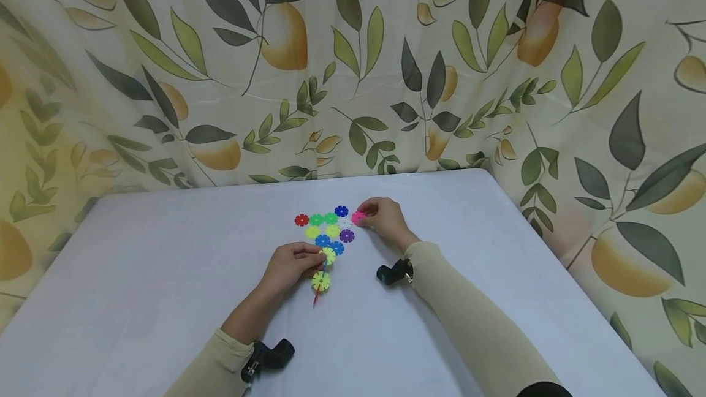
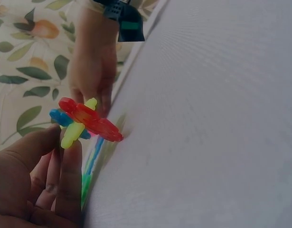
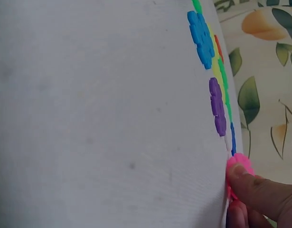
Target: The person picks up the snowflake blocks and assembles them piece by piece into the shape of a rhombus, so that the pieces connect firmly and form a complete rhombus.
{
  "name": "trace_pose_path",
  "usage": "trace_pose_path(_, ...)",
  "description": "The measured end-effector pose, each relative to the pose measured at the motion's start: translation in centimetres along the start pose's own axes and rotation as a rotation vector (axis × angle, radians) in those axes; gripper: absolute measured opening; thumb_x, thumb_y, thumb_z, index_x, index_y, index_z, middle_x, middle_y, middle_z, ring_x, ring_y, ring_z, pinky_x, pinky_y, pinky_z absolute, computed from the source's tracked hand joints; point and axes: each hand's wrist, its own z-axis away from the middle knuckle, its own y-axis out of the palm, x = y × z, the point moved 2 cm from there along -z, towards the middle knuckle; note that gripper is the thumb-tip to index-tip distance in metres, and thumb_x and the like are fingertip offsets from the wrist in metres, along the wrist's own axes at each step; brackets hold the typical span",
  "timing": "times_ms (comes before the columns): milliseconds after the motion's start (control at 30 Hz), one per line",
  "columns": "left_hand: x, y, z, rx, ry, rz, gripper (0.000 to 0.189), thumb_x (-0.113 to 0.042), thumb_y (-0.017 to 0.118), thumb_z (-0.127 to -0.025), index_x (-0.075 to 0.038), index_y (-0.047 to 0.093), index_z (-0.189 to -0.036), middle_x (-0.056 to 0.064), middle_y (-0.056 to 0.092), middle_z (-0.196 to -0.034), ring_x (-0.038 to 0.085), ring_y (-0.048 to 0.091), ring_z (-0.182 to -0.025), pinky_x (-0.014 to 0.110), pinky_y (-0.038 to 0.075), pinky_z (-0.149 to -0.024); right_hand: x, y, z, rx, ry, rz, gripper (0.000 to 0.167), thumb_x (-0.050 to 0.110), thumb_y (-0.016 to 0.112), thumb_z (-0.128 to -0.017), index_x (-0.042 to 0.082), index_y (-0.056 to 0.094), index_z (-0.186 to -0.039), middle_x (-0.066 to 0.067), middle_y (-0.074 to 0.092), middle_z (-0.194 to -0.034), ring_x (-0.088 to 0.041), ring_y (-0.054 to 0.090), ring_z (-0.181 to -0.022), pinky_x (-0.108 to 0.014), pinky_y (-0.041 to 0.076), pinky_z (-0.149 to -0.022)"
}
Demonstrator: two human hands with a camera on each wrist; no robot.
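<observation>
In the head view, my left hand [image 1: 289, 266] pinches a small chain of interlocking snowflake discs between thumb and fingers. Two yellow discs [image 1: 321, 281] face up in it, and a red disc [image 1: 316, 297] stands edge-on at its near end. The left wrist view shows the red disc [image 2: 91, 118] crossing a yellow one [image 2: 72, 135], with a blue disc [image 2: 60, 117] behind. My right hand [image 1: 388, 223] pinches a pink snowflake disc [image 1: 358, 217] at the right side of the loose discs; the thumb lies over it in the right wrist view.
Several loose discs lie flat on the white table [image 1: 182, 250], among them a red one [image 1: 301, 220], a purple one [image 1: 346, 236], a dark blue one [image 1: 341, 211] and a green one [image 1: 316, 219]. A patterned curtain [image 1: 353, 78] hangs behind the table's far edge.
</observation>
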Motion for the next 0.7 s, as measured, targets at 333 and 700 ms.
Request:
trace_pose_path(333, 0.1, 0.0, -0.1, -0.005, 0.004, -0.005, 0.021, -0.016, 0.075, -0.088, -0.001, 0.071, -0.102, 0.01, 0.075, -0.093, 0.015, 0.072, -0.08, 0.027, 0.06, -0.074, -1.0, 0.2, 0.6, -0.065, -0.036, -0.076, 0.017, 0.009, 0.074, -0.088, 0.006, 0.069, -0.104, -0.009, 0.071, -0.1, -0.022, 0.065, -0.094, -0.037, 0.053, -0.09)
trace_pose_path(700, 0.1, 0.0, -0.2, -0.008, 0.005, -0.014, 0.021, -0.018, 0.075, -0.088, -0.002, 0.072, -0.101, 0.009, 0.075, -0.091, 0.015, 0.072, -0.08, 0.027, 0.06, -0.074, -1.8, 0.6, 2.8, 0.026, 0.033, -0.241, 0.019, 0.013, 0.068, -0.093, 0.011, 0.072, -0.112, -0.006, 0.068, -0.101, -0.018, 0.061, -0.094, -0.029, 0.055, -0.084)
